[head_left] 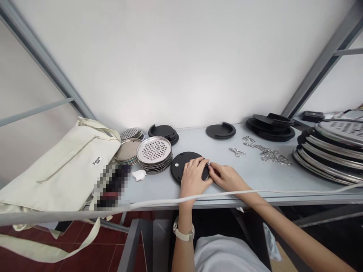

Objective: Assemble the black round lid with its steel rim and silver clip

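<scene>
A black round disc [181, 160] with a small white dot lies on the bench. My left hand [194, 175] rests over its right side, fingers bent across the top and thumb near the edge, holding it down. At the disc's right edge, the fingertips of my right hand [224, 175] pinch a small shiny metal wire clip [209, 164], mostly covered by the fingers. Looser wire clips [237, 152] lie to the right, with a longer heap of clips [270, 154] beyond them. Just left of the disc stands a stack of perforated metal grater discs [155, 151].
More black round holders [221, 130] sit along the wall, some stacked [270, 126] at the back right. Large metal-rimmed discs [331, 151] are piled at far right. A cream bag [65, 162] covers the left end. A white cable [227, 193] crosses in front of the bench edge.
</scene>
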A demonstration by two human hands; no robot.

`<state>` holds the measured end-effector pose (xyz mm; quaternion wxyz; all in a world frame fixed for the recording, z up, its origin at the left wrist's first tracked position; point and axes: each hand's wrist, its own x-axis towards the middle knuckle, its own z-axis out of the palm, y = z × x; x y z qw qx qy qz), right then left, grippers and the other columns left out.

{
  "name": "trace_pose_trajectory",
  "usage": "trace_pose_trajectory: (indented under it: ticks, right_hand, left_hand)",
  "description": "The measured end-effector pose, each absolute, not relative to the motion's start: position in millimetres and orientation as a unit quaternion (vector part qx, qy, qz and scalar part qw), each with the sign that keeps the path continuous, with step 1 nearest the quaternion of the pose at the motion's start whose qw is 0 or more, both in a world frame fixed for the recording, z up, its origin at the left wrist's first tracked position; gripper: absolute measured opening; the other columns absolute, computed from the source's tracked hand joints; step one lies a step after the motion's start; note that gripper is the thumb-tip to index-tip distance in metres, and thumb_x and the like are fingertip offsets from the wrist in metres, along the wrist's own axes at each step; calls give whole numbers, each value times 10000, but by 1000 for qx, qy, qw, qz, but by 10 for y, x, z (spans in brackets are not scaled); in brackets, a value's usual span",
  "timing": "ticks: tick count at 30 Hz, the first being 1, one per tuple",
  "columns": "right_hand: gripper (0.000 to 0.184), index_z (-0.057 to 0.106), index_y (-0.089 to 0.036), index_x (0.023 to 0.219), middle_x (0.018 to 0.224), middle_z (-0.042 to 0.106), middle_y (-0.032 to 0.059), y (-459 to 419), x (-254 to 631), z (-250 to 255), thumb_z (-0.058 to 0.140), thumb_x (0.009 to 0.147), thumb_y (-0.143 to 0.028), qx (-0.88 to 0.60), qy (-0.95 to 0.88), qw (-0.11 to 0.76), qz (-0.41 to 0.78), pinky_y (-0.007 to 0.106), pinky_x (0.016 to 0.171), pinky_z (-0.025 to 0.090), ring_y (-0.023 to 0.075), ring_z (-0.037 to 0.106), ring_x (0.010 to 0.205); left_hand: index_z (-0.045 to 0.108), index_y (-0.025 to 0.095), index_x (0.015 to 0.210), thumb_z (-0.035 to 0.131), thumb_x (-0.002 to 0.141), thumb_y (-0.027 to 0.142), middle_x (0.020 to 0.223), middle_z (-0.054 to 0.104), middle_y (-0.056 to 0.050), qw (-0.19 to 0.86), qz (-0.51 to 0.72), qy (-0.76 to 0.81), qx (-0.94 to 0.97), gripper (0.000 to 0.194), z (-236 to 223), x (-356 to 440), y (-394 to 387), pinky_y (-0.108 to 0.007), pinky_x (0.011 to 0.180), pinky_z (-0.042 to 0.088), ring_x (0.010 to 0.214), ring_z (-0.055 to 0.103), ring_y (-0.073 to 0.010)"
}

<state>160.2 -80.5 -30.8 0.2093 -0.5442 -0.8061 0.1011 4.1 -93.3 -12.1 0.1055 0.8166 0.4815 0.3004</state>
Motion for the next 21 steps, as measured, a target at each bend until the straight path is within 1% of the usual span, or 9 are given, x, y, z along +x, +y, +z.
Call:
trace_pose_trajectory:
  ticks: [9,16,21]
  right_hand:
    - [289,570,-185,840,664,643,44,-805,1599,-314,320,923,-303,-547,-804,209,104,245,557,314,154,567,550]
    - [295,572,-184,826,635,630,36,-797,1607,-334,324,925,-309,-546,-805,209,100,244,547,300,149,553,532]
    - [282,582,-186,857,656,643,34,-817,1607,-301,333,921,-304,-547,-803,210,109,241,548,302,143,542,528]
  left_hand:
    - [513,257,1189,624,783,197,1270,539,-19,99,303,478,819,424,-125,40,-928,-350,968,356,1152,470,-206]
    - [515,255,1174,615,795,198,1275,534,-23,102,299,477,820,396,-111,35,-938,-353,975,356,1160,467,-207]
    - [510,252,1163,606,801,190,1265,535,-23,100,301,475,821,379,-103,35,-937,-346,968,360,1160,467,-201]
